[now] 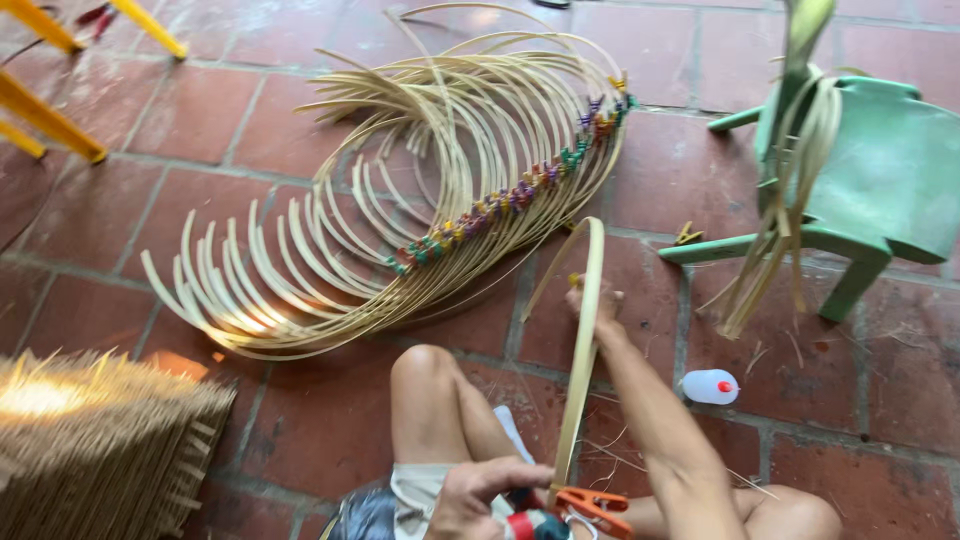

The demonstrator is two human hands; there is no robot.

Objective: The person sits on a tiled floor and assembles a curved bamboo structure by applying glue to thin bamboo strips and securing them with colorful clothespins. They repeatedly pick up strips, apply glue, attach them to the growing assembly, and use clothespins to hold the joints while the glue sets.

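Note:
I sit on a red tile floor with a bent bamboo strip (585,330) looped in front of me. My right hand (594,302) reaches forward and grips the far part of the strip near its bend. Near my lap, my left hand (480,492) holds the strip's near ends together, right beside an orange clothes peg (592,506) clipped on them. Past my knee (425,368), a big fan of curved bamboo strips (430,190) lies on the floor, pinned in a row by several coloured pegs (510,195).
A green plastic chair (880,190) at the right carries a hanging bundle of thin strips (790,200). A small white bottle with a red cap (710,386) lies on the floor nearby. A woven straw piece (90,440) sits lower left; yellow legs (50,110) upper left.

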